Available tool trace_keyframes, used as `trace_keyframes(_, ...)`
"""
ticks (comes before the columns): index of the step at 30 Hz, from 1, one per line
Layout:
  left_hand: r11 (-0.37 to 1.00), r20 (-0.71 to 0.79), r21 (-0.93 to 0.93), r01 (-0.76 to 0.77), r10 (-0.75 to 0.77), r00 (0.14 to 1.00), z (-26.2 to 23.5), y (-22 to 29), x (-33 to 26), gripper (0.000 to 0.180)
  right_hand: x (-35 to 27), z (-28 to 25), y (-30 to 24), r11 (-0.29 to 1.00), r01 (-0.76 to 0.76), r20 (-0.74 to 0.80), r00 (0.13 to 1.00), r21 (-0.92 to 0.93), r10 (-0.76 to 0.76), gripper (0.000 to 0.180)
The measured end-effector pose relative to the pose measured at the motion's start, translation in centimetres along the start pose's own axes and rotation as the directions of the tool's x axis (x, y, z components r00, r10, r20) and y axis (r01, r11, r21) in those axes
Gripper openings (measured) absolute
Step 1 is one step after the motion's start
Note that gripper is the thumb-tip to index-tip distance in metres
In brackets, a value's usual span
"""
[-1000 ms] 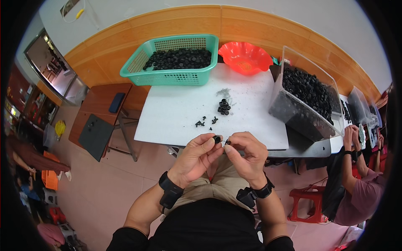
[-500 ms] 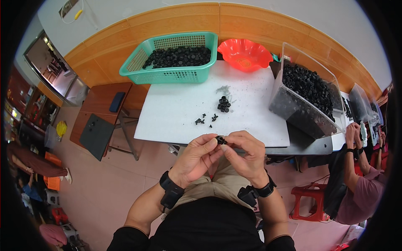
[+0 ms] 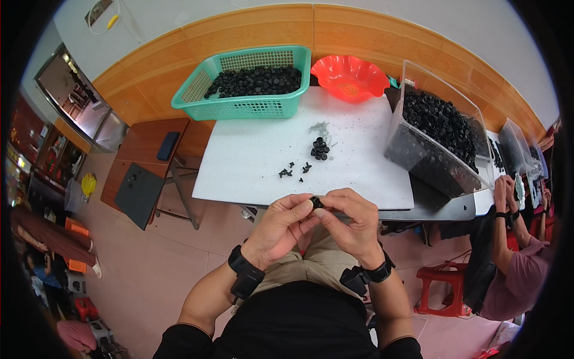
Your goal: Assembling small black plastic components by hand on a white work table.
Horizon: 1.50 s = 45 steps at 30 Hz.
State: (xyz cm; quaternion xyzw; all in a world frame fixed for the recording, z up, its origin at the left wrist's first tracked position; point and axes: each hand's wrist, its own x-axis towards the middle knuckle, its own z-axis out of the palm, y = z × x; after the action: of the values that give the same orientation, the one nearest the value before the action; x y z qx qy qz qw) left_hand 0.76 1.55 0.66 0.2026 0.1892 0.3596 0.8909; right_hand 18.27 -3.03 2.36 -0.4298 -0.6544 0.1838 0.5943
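A small black plastic part (image 3: pixel 316 202) is pinched between my two hands, just off the near edge of the white table top (image 3: pixel 251 149). My left hand (image 3: pixel 283 222) grips it between thumb and fingertips. From the other side, my right hand (image 3: pixel 351 220) presses on it with thumb and forefinger. Fingertips hide much of the part. Beyond my hands lies a cluster of black caps (image 3: pixel 320 148). Smaller black pieces (image 3: pixel 286 173) are scattered to its left, near a patch of clear bits (image 3: pixel 320 128).
A green basket (image 3: pixel 239 109) of black parts stands at the back left, beside a red scalloped bowl (image 3: pixel 350 78). At right is a clear bin (image 3: pixel 418 158) heaped with black pieces. A brown folding table (image 3: pixel 128 152) stands left. Another person (image 3: pixel 508 263) works at right.
My fingers have shifted slightly around the black part, and it appears turned a little. The things on the table stay put.
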Motion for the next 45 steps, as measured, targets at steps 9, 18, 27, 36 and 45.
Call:
trace_keyframes(9,0.999,-0.011,0.046,-0.029,0.029,0.999,0.7,-0.1,-0.3,0.015,-0.7,0.2,0.2,0.997,-0.04,-0.043,0.998,0.064,0.043,0.021)
trace_keyframes(18,0.998,0.006,0.051,-0.037,0.036,0.999,1.0,-0.2,-0.7,0.016,-0.6,-0.1,-0.2,0.999,0.035,-0.035,0.999,0.002,-0.035,0.022)
trace_keyframes(27,0.995,-0.007,0.079,-0.058,0.059,0.998,1.2,-0.5,-1.0,0.016,-0.7,-0.3,-0.5,0.993,0.093,-0.032,0.995,-0.074,-0.096,0.023)
trace_keyframes(36,0.986,-0.031,0.141,-0.09,0.095,0.995,1.5,-0.8,-1.3,0.015,-1.0,-0.3,-0.7,0.988,0.122,-0.028,0.992,-0.093,-0.125,0.024)
trace_keyframes(45,0.953,-0.002,0.257,-0.16,0.166,0.986,1.2,-1.2,-1.0,0.017,-1.3,-0.5,-0.7,0.989,0.114,-0.039,0.992,-0.091,-0.118,0.024)
